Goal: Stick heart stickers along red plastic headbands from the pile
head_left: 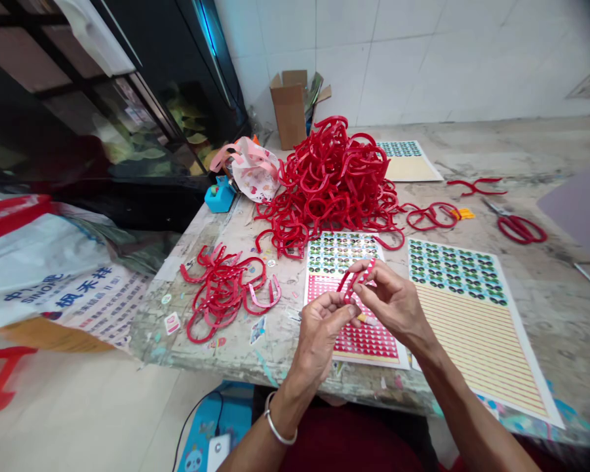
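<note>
Both hands meet over a sheet of stickers (pixel 368 337) with pink dotted strips and small green-and-blue pictures. Between them is a thin red curved plastic band (pixel 347 280), with a red strip with white dots along it. My left hand (pixel 319 331) pinches the band's lower end between thumb and fingers. My right hand (pixel 391 298) has its thumb and fingers closed on the dotted part higher up. A small yellow-and-white piece (pixel 367 319) shows just below the fingers. Whether the dotted strip is fully stuck down cannot be made out.
A big heap of red bands (pixel 337 177) stands at the back; a smaller pile of dotted bands (pixel 221 292) lies left. On the right are another sticker sheet (pixel 472 334) and red-handled scissors (pixel 521 228). Behind stand a cardboard box (pixel 289 111), a pink-strapped bag (pixel 255 170) and a blue holder (pixel 219 195).
</note>
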`<state>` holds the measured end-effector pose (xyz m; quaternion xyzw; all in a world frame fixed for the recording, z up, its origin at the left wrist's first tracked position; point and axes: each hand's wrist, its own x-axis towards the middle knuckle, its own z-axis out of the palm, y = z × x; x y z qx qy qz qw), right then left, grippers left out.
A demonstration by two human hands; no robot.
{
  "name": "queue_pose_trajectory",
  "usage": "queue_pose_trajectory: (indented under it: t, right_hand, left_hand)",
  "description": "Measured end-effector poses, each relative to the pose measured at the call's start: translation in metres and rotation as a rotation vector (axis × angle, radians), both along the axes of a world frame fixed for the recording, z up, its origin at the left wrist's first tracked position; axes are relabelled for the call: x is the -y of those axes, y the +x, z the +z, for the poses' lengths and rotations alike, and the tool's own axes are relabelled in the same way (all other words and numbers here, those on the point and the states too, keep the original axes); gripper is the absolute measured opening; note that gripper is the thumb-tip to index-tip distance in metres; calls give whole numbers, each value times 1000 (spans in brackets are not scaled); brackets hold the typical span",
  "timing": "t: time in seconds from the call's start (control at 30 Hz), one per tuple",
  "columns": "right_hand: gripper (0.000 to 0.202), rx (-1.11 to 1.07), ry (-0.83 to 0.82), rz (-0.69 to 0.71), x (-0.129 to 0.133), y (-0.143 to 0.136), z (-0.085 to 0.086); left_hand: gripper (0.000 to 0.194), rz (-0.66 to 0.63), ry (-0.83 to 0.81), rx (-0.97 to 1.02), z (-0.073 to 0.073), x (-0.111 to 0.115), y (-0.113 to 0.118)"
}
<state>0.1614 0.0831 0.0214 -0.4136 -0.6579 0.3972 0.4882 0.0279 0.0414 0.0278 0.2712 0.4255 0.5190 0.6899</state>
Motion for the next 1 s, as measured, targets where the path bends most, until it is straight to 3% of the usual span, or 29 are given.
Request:
queue_pose_trajectory:
  t: [0.37,0.53,0.73,1.0]
  right_hand:
    - [3,-1,-12,1,2,-1,1]
    - [6,45,9,-3,3,-3,3]
    - [5,97,15,-28,6,-1,-6]
    - [9,81,39,-84,15,-6,-14]
  left_hand:
    - [10,8,12,29,0,0,1]
    - [18,21,45,-18,-5,0,3]
    - [19,16,63,-143,-13,3,1]
    - [19,14,52,-115,-21,9,-3]
